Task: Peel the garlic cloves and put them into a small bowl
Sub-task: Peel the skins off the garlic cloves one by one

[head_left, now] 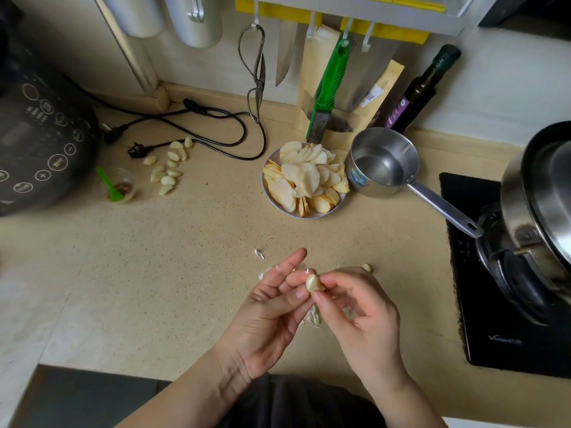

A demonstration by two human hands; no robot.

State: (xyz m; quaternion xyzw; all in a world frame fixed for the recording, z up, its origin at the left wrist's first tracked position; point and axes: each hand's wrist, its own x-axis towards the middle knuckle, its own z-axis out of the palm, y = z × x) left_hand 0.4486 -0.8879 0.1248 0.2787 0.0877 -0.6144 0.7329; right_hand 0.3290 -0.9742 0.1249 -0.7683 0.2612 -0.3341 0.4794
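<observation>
A pale, glossy garlic clove (312, 283) sits upright between the fingertips of both hands, pinched from either side above the counter. Papery skin scraps (315, 316) lie beneath the hands, another scrap (259, 254) just beyond the left hand. A second clove (367, 267) rests behind the right hand. Peeled cloves (168, 168) lie scattered far ahead-left.

Non-task items on your counter (185, 257): black cooker (40, 131) at the left edge, small clear cup (122, 188) with a green spoon (108, 185) just beside it. Black power cords (197, 125) run along the back edge. Plate of apple slices (306, 177) mid-back, steel saucepan (383, 163) touching its right side, handle reaching over the black stove (500, 304) at the right edge. Dark bottle (423, 88) leans on the back wall; scissors (255, 69) hang above.
</observation>
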